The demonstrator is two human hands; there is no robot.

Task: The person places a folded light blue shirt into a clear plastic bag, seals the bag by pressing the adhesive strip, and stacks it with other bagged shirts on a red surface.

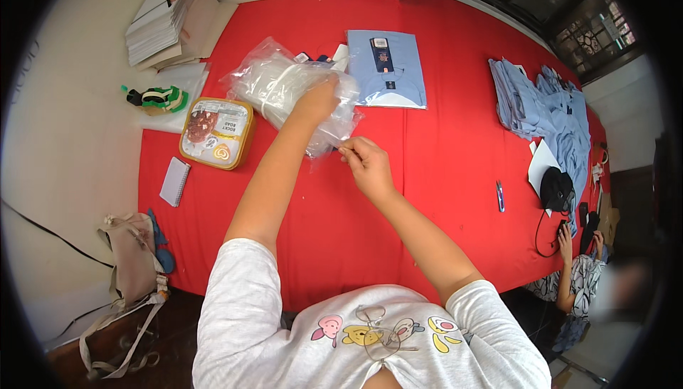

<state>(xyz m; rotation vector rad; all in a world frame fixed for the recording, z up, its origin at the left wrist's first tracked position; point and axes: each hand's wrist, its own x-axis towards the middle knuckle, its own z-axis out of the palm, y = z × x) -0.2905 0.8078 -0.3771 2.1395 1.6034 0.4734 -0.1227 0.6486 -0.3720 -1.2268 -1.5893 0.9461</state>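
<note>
My left hand (317, 99) rests on top of a bundle of clear plastic bags (274, 83) held by a rubber band on the red table (441, 154), pressing it down. My right hand (364, 161) pinches the near edge of one clear bag (333, 131) and holds it just off the bundle. A folded light-blue shirt (388, 69) with a dark tag lies flat just beyond the bags.
A yellow-rimmed tin (216, 133) and a small notepad (175, 181) lie left. Stacked white cardboard sheets (163, 23) and a green tape dispenser (160, 99) sit at the far left. A pile of blue shirts (544, 108), a pen (500, 195) and another person (578, 275) are on the right.
</note>
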